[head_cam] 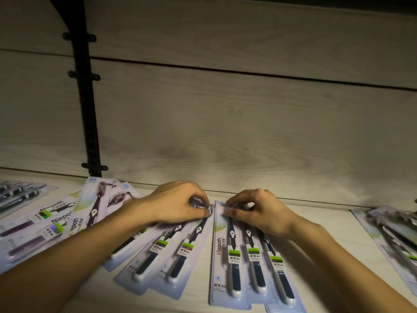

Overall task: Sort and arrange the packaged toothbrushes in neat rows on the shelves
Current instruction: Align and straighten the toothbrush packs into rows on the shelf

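The dark-blue toothbrush packs (243,263) lie nearest, at the shelf (338,240) front edge. The right hand (259,213) pinches their tops; the left hand (180,204) pinches the slanted packs (171,256). The step seems to be straightening; next, the slanted packs need turning parallel.

The scene is dim, with heavy darkening toward the upper corners and the lower left of the frame. The brightest patch falls on the pale wood-grain back panel (225,136) just above centre and fades outward. A soft shadow smudges that panel above the hands. Small glints show on the clear plastic blister packs of dark-handled toothbrushes (239,256) at lower centre, where print stays readable. Packs at the far left and far right edges are smeared by blur. Wide-angle distortion bends the black metal shelf upright (86,105) at upper left and curves the panel seams.
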